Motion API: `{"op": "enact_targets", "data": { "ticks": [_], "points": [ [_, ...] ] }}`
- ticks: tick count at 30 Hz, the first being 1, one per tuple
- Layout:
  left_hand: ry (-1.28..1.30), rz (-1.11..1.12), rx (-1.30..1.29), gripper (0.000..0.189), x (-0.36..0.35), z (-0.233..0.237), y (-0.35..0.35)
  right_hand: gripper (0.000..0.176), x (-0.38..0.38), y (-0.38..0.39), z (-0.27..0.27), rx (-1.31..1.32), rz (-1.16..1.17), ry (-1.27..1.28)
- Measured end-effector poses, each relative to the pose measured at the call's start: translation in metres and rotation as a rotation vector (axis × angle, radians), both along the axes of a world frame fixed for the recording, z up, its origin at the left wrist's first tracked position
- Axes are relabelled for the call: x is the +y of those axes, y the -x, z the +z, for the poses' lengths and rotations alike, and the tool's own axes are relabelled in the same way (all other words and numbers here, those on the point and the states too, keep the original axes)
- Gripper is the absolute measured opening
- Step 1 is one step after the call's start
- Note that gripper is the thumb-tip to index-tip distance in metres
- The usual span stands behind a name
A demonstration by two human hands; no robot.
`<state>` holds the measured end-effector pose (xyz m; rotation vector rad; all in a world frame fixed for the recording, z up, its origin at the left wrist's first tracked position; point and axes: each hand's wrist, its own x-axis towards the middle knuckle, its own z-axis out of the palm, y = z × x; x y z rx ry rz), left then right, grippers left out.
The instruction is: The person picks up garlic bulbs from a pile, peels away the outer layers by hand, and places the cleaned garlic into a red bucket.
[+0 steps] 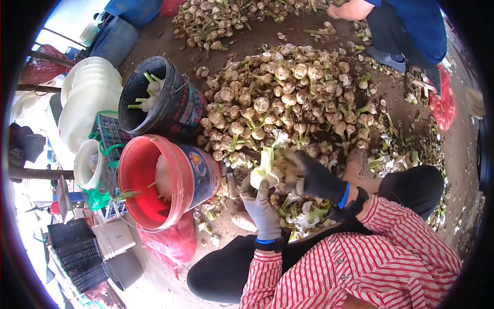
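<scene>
My left hand (263, 208), in a light grey glove, is closed around the lower part of a pale peeled bulb with a green stem (266, 167). Just to its right is my right hand (314, 175), in a dark glove; its fingers are smeared by motion, and what they hold, if anything, cannot be made out. Beyond both hands lies a large heap of unpeeled bulbs (288, 98). Loose peelings and cut leaves (306, 213) lie below the hands, between my legs.
At the left, a red bucket (139, 180) and a black bucket (128, 103) hold pale bulbs. A pink mesh bag (172, 242) lies beside the red bucket. Another person (411, 31) is at the top right, near a second heap (226, 18) and a red bag (443, 103).
</scene>
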<state>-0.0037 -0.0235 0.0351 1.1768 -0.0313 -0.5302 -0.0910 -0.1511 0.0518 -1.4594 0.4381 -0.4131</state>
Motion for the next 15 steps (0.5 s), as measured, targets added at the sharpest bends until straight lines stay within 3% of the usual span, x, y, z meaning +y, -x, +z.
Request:
{"op": "enact_targets", "data": {
  "ticks": [2, 3, 4, 6, 10, 12, 14, 15],
  "points": [
    [-0.007, 0.01, -0.032, 0.027, -0.002, 0.001, 0.006, 0.056, 0.004, -0.004, 0.007, 0.204, 0.123, 0.636],
    [-0.042, 0.008, -0.008, 0.028, -0.003, 0.008, 0.01, 0.047, 0.012, -0.01, -0.008, 0.065, -0.074, 0.781],
    [-0.078, 0.006, 0.015, 0.029, -0.004, 0.011, 0.013, 0.047, 0.011, -0.011, -0.017, 0.064, -0.076, 0.782],
    [-0.07, 0.024, 0.007, 0.03, -0.003, 0.014, 0.012, 0.035, 0.009, -0.013, -0.022, 0.032, -0.022, 0.607],
    [-0.081, -0.102, 0.117, 0.034, 0.007, 0.014, 0.007, 0.022, 0.006, -0.008, -0.019, -0.017, -0.022, 0.58],
    [-0.072, -0.16, 0.155, 0.036, 0.014, 0.001, 0.001, 0.011, 0.001, -0.005, -0.018, 0.166, 0.055, 0.333],
    [0.225, -0.249, 0.466, 0.061, 0.025, -0.021, -0.008, 0.012, -0.006, -0.004, -0.028, 0.167, 0.058, -0.044],
    [0.225, -0.246, 0.462, 0.061, 0.029, -0.027, -0.009, 0.012, -0.005, -0.005, -0.029, 0.164, 0.061, -0.044]
  ]
}}
